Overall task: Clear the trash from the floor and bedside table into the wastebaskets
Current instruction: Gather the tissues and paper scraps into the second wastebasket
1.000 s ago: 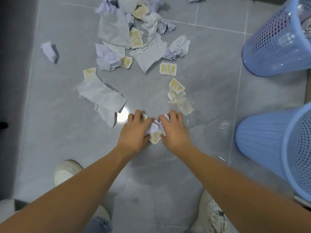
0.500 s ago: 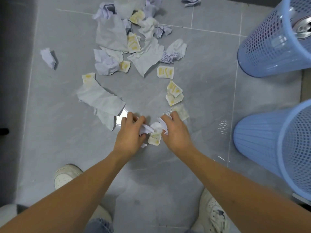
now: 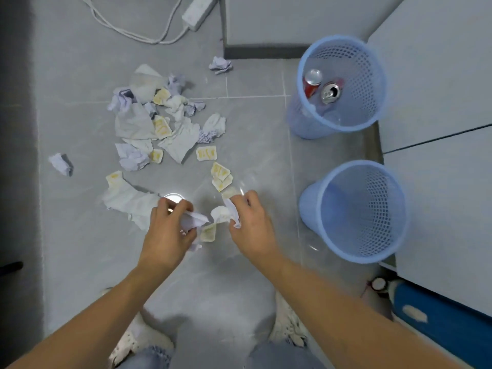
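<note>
Each hand (image 3: 165,233) (image 3: 253,225) grips crumpled paper (image 3: 195,219).

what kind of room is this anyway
Probably an indoor room in a home or dorm, perhaps a bedroom; no bed shows. Signs: a grey tiled floor, a power strip with its cord lying on it, two blue wastebaskets beside plain white furniture panels.

Both forearms bare, no sleeves, no watch, no rings visible. Left hand (image 3: 166,233) and right hand (image 3: 253,226) ungloved. Faded blue jeans (image 3: 269,355), lighter wash at knees. White lace-up sneakers: left shoe (image 3: 138,339), right shoe (image 3: 288,324), both scuffed, greyish marks on uppers.
</note>
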